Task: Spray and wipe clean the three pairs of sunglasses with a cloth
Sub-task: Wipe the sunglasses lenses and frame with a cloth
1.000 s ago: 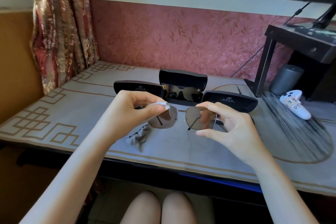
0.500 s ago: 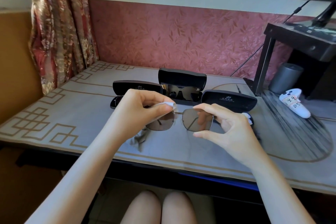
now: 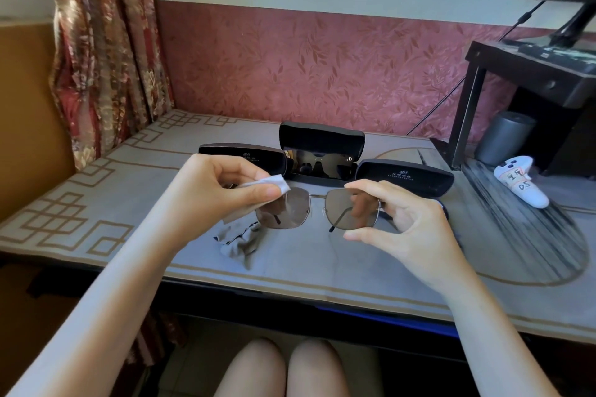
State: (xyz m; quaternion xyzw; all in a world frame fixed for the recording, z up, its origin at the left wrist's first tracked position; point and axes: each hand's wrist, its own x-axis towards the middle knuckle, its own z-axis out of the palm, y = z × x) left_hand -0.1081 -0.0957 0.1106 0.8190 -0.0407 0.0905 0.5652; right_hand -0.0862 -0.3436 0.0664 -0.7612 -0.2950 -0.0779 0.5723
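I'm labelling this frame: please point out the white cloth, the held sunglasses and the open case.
white cloth [image 3: 272,183], head view, pinched end.
held sunglasses [image 3: 317,196], head view, bridge.
open case [image 3: 321,142], head view, raised lid.

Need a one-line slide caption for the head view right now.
Left hand wipes metal-framed sunglasses with a white cloth; right hand steadies them.

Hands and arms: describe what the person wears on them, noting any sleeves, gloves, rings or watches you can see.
Both arms are bare up to the frame edge, with no sleeves visible. The left hand and right hand wear no gloves. No rings, watch or bracelet show on the visible fingers or wrists. The nails look short and unpainted.
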